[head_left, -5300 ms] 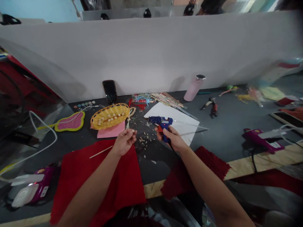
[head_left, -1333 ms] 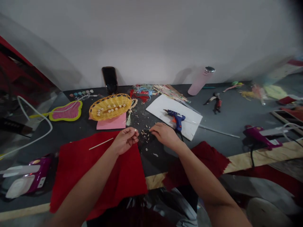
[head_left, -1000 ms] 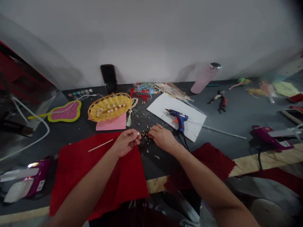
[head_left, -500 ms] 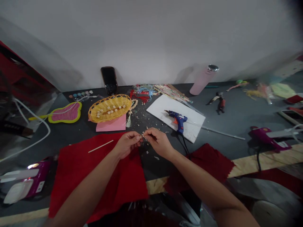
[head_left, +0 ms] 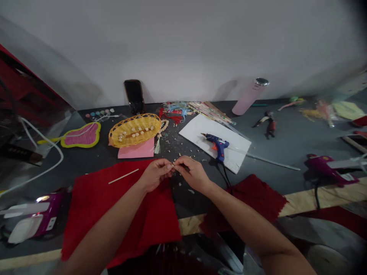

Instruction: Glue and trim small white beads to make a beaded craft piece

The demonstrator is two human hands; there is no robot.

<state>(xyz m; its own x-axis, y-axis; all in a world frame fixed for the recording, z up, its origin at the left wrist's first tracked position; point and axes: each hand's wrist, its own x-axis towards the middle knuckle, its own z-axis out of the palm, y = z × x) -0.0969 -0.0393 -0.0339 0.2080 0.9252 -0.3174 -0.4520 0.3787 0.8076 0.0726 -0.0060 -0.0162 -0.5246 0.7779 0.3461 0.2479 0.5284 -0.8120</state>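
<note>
My left hand (head_left: 155, 175) and my right hand (head_left: 192, 174) meet fingertip to fingertip above the dark table, both pinched on a small pale bead (head_left: 172, 165). Loose beads (head_left: 183, 152) lie scattered just beyond them. A red felt sheet (head_left: 114, 206) lies under my left forearm, with a thin wooden stick (head_left: 123, 176) on it. The blue glue gun (head_left: 218, 143) rests on a white sheet (head_left: 215, 141) to the right of my hands.
A yellow woven basket (head_left: 134, 130) with beads stands on pink paper (head_left: 136, 149). Behind are a phone (head_left: 134, 96), ribbons and sticks (head_left: 195, 109), a pink bottle (head_left: 250, 97) and pliers (head_left: 268, 124). Purple glue guns (head_left: 31, 223) (head_left: 329, 168) sit at both sides. More red felt (head_left: 246, 202) lies right.
My right hand let go of the blue glue gun, which now lies on the white sheet. It reached into the loose beads, then rose to meet my left hand's pinch.
</note>
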